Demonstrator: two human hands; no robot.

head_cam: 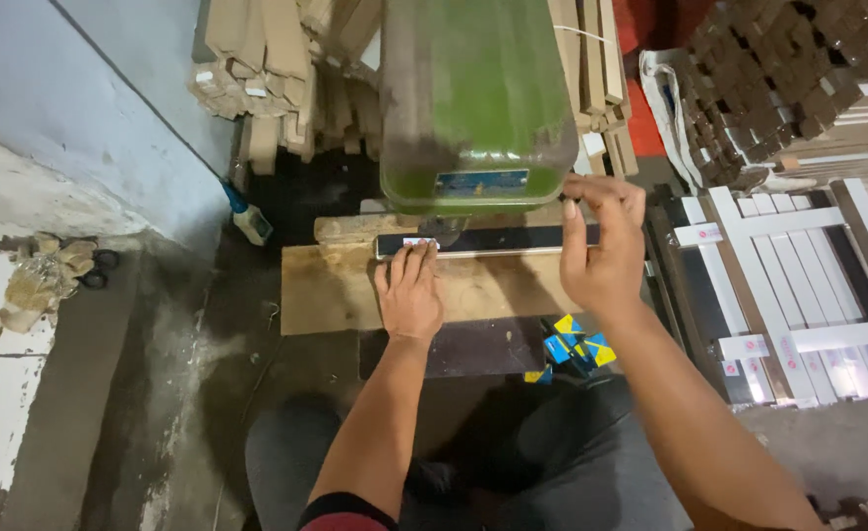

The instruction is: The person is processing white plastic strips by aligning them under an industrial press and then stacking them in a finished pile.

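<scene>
Nearest the camera, at the bottom of the frame, the person's dark-clad knees flank a small heap of blue and yellow pieces (574, 351), four or five as far as can be told, lying on a dark board (473, 349) low in the middle.

Just above, both hands work at one long dark strip (513, 239) that lies crosswise in the centre of the frame on a pale wooden board (336, 290). The left hand (409, 293) lies flat, fingers together, pressing down on the strip's left end. The right hand (601, 244) is pinched on the strip's right end, thumb and fingers closed around it. The hands are apart, one at each end.

The step in hand looks like positioning the strip under the one green machine head (475, 103) that fills the upper centre; its lower part meets the strip between the hands. The next move probably calls for holding the strip flat and square to the head, with fingers kept out from beneath it.

At the right edge lie white and dark strips (798, 285) in a stack, more than ten, too many to count surely. Farther off, in the upper left, stands a pile of pale wooden lengths (257, 69), and in the upper right a heap of dark blocks (778, 79), uncountable.
</scene>
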